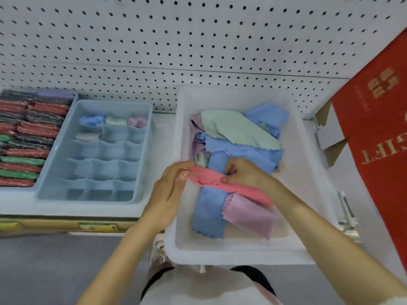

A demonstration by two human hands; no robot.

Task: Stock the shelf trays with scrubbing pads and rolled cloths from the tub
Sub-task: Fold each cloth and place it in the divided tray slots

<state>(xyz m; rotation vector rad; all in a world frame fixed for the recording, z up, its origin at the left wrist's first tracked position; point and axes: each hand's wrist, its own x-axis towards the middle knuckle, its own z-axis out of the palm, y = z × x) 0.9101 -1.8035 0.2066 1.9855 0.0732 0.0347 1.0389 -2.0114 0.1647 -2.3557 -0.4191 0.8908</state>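
Above tub [242, 254] of loose cloths [237, 128], left hand [169, 190] and right hand [244, 172] pinching pink cloth [209, 179], tray [110, 104] part-filled

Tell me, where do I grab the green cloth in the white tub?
Pinch the green cloth by its wavy near edge, coming straight down from above. It lies flat on top of the pile, nothing covers it, and the tub walls block the sides. That edge lies over a blue cloth, so fingers can likely slip under it.
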